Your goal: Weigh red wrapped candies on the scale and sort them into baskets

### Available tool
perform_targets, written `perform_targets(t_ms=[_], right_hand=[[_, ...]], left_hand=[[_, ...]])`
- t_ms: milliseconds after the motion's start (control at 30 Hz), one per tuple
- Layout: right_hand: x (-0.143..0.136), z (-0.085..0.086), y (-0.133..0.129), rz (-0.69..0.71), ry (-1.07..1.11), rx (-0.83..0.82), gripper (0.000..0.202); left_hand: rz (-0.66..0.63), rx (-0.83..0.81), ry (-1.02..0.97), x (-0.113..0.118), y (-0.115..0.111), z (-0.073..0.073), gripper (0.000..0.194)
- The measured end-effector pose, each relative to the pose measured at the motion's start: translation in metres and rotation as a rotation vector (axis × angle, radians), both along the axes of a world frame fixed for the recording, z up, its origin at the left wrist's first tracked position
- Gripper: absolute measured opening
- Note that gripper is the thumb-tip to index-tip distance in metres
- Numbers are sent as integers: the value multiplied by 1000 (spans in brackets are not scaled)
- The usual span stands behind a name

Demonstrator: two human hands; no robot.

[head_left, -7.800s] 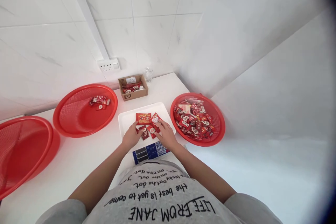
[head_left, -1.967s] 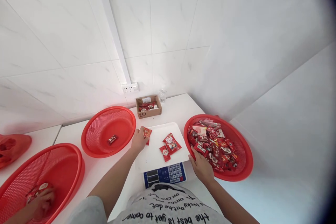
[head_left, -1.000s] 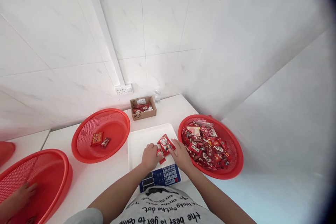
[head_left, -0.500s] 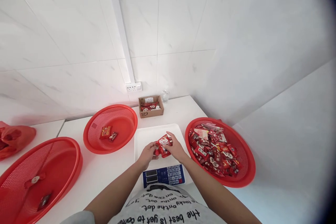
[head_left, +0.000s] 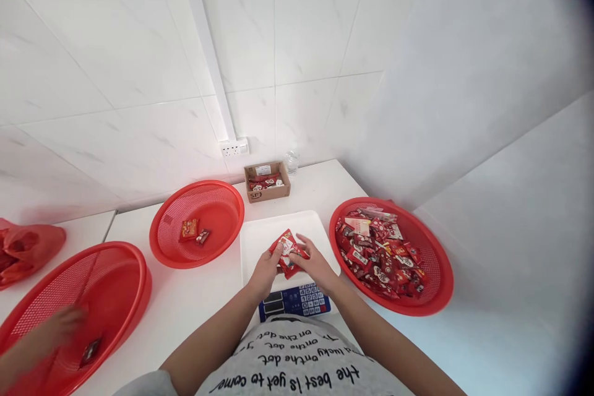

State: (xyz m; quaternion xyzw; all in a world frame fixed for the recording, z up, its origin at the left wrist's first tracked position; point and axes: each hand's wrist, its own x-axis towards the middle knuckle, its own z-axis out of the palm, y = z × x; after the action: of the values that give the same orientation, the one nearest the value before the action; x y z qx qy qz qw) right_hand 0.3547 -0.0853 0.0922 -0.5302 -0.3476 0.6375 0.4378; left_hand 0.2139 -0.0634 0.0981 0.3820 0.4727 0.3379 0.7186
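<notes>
Red snack packets [head_left: 286, 246] are held between my two hands, above the white pan of a weighing scale [head_left: 255, 232]. My left hand [head_left: 268, 271] is closed on their left side, thumb on top. My right hand [head_left: 317, 267] grips the right side, its thumb pressed on the front and one finger lifted. How many packets there are I cannot tell. The scale's blue keypad and displays [head_left: 294, 301] lie just below my hands. To the right stands a red basket [head_left: 439, 272] heaped with small red wrapped snacks [head_left: 380, 253].
A red basket [head_left: 218, 216] at the back left holds a few packets. Another person's blurred hand [head_left: 58, 328] reaches into the near left basket [head_left: 134, 297]. A small cardboard box [head_left: 268, 193], a clear plastic container [head_left: 292, 162] and a red bag [head_left: 41, 244] stand along the back.
My left hand has shifted its hold higher onto the packets, which are turned more upright. Another person's hand has come into the near left basket, and the wrapped piece there is no longer visible.
</notes>
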Motion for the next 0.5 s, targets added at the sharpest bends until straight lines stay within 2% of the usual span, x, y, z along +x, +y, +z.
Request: perform_targets(t_ms=[100, 233, 367, 433, 500], right_hand=[[-3, -3, -7, 134, 171, -132, 47], [-8, -4, -10, 94, 13, -100, 41], [-13, 0, -9, 121, -103, -52, 43], [-13, 1, -10, 154, -76, -64, 45], [-9, 1, -13, 169, -44, -79, 48]], left_hand=[[13, 45, 52, -1, -2, -1, 57], [55, 141, 151, -5, -8, -7, 53], [71, 52, 49, -10, -9, -11, 53], [137, 29, -19, -18, -1, -9, 54], [264, 54, -33, -32, 14, 0, 55]])
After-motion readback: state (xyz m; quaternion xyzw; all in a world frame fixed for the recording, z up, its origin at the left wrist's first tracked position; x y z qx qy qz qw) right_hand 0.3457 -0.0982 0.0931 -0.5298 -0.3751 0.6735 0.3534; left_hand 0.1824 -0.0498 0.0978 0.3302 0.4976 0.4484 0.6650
